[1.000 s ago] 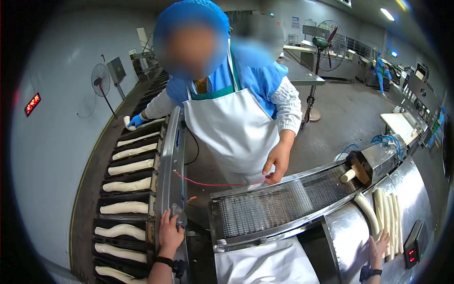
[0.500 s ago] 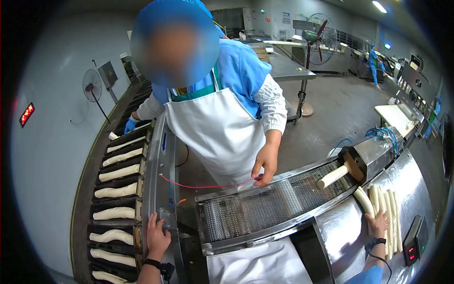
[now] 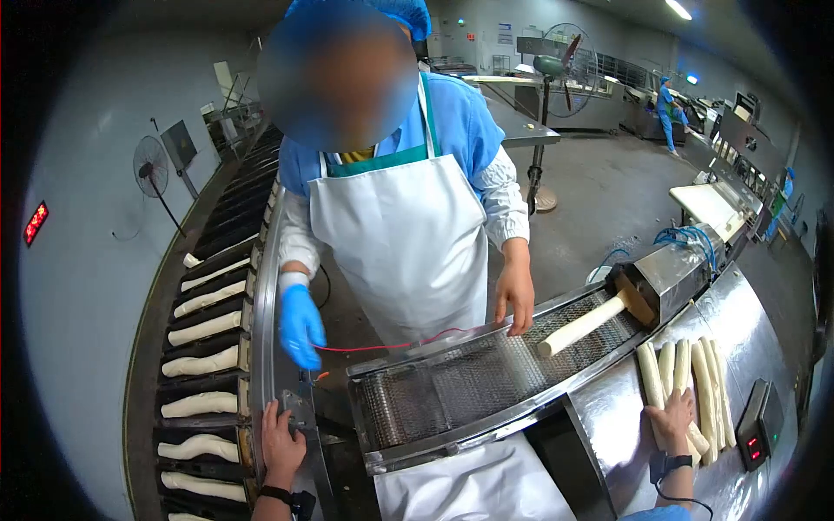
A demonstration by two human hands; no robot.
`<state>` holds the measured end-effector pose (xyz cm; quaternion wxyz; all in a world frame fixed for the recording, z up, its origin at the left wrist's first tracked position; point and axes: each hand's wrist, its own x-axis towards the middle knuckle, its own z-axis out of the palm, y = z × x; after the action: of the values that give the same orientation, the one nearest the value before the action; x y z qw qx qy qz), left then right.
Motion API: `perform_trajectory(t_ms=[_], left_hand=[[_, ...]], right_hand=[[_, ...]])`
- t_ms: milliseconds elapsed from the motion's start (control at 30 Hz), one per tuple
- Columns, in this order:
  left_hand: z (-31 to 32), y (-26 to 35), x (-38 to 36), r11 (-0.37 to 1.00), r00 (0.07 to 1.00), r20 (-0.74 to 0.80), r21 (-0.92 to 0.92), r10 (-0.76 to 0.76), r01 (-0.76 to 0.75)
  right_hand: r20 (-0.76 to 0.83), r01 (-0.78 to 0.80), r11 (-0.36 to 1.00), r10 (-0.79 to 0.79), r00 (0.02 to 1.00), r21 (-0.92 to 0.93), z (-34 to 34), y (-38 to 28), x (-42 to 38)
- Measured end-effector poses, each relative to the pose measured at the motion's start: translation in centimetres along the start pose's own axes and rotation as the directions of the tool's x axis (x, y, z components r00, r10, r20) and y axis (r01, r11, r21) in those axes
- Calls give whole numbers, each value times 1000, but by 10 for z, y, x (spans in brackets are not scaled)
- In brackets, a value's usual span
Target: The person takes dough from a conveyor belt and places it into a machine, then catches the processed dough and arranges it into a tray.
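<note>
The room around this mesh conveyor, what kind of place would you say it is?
Probably an industrial bakery or dough-processing plant: dough strips lie in a row of black trays, another length comes down the mesh conveyor, and the co-worker wears a hair cover and white apron.

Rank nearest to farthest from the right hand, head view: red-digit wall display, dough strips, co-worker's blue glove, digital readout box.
From the right hand:
1. Dough strips, under it.
2. Digital readout box, to its right.
3. Co-worker's blue glove, across to the left.
4. Red-digit wall display, far left.
</note>
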<state>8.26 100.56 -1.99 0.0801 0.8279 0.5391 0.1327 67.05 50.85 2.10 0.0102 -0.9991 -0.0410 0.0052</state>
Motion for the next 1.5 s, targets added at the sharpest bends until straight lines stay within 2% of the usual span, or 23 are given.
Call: perform_trajectory(t_ms=[300, 400, 467, 500, 633, 667, 733, 767, 800, 867, 1000, 1033, 1067, 1133, 1300, 1367, 1500], left_hand=[[-1, 0, -1, 999, 998, -39, 4, 45, -45], [-1, -2, -1, 999, 998, -41, 1, 45, -45], [0, -2, 0, 999, 998, -42, -1, 47, -47], [0, -2, 0, 999, 998, -42, 1, 45, -45], [-2, -2, 1, 999, 999, -38, -4, 36, -36], [-2, -1, 1, 999, 999, -33, -2, 37, -37], [-1, -2, 1, 999, 999, -35, 0, 34, -34], [-1, -3, 1, 999, 999, -36, 1, 36, -36], [-1, -2, 2, 1000, 999, -39, 1, 30, -30], [-2, 0, 0, 1000, 999, -25, 0, 24, -24], [-2, -1, 1, 1000, 1000, -10, 4, 10, -10], [-1, -1, 1, 1000, 999, -35, 0, 30, -30], [0, -2, 0, 999, 997, -59, -3, 49, -50], [0, -1, 0, 999, 998, -43, -1, 43, -43], [-2, 1, -1, 999, 998, -37, -5, 44, -44], [-1, 1, -1, 999, 997, -53, -21, 47, -48], [-3, 2, -1, 999, 998, -48, -23, 38, -39]], right_hand=[[-63, 98, 995, -99, 993, -26, 1, -7, -32], [-93, 82, 997, -82, 992, -9, -1, -11, -28], [-131, 18, 999, -24, 991, -48, 4, -12, -18], [-89, -35, 998, 30, 996, -53, 2, -17, -15], [-127, -90, 989, 75, 989, -114, 15, -33, -4], [-199, 54, 986, -86, 976, -160, 28, -33, 0], [-313, 320, 906, -400, 861, -275, 49, -35, 9], [-295, 386, 896, -439, 849, -221, 46, -49, 4], [-339, 503, 841, -540, 770, -197, 52, -53, 10], [-311, 690, 713, -689, 655, -125, 54, -63, 18], [-278, 683, 730, -658, 700, -9, 65, -90, 24], [-205, 641, 765, -618, 759, 62, 68, -94, 25], [-205, 644, 763, -622, 756, 59, 70, -100, 26], [-214, 555, 825, -526, 823, 105, 77, -108, 31], [-197, 547, 834, -525, 828, 75, 70, -117, 28], [-118, 496, 864, -485, 867, 91, 62, -120, 26], [-78, 455, 888, -450, 890, 62, 62, -119, 26]])
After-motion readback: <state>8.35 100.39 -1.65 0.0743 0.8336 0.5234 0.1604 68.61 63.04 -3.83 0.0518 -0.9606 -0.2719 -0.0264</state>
